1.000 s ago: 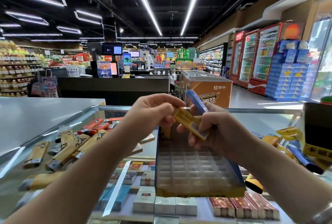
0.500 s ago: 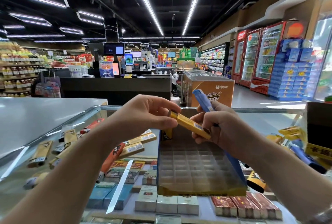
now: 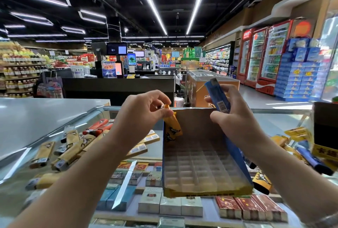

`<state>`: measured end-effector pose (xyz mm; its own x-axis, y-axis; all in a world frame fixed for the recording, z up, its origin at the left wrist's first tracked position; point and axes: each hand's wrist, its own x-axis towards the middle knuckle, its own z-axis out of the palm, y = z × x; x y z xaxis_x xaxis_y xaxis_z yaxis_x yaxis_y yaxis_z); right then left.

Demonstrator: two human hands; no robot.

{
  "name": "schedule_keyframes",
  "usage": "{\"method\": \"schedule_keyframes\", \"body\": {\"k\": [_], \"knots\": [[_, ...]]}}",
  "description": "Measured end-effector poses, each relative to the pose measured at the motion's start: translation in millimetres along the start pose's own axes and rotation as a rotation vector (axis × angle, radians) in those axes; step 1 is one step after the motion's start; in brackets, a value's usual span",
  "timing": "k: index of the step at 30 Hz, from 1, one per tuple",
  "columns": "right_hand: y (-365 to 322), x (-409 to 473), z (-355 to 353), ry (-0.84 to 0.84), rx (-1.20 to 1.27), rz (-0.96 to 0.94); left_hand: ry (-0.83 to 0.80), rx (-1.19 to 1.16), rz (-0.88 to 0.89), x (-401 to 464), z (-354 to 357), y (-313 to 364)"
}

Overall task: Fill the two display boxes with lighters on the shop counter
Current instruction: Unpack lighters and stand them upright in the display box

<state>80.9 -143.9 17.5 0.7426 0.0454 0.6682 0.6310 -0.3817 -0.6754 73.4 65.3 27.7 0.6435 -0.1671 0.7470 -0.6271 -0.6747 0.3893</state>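
Note:
A blue and yellow display box (image 3: 204, 165) with a grid of empty slots lies on the glass counter in front of me. My left hand (image 3: 144, 114) pinches the top of a yellow lighter (image 3: 172, 129), which stands nearly upright at the box's far left corner. Above the box's far right side, my right hand (image 3: 236, 118) grips a blue lighter (image 3: 217, 96) with its metal head pointing up. A second box (image 3: 325, 136), dark with a yellow label, shows at the right edge.
Several loose yellow and orange lighters (image 3: 73, 145) lie on the glass to the left. More yellow and blue lighters (image 3: 301, 153) lie right of the box. Cigarette packs (image 3: 172, 205) sit under the glass counter (image 3: 36, 173). A grey countertop (image 3: 36, 114) adjoins at far left.
My left hand took the yellow lighter from my right hand and brought it down upright into the box's far left corner. My right hand kept the blue lighter and rose slightly.

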Motion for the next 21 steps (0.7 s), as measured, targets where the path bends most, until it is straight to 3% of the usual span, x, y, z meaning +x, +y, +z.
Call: {"method": "schedule_keyframes", "body": {"k": [14,18,21], "knots": [[4.7,-2.9,4.3,-0.097,-0.106,0.051,-0.065,0.242,0.166,0.8,8.1,0.3],[4.7,-3.2,4.6,-0.105,-0.134,0.043,-0.079,0.268,0.13,1.7,12.9,-3.4],[4.0,-3.8,4.4,-0.108,-0.13,0.045,-0.124,0.129,0.008,2.4,14.3,-8.4]]}}
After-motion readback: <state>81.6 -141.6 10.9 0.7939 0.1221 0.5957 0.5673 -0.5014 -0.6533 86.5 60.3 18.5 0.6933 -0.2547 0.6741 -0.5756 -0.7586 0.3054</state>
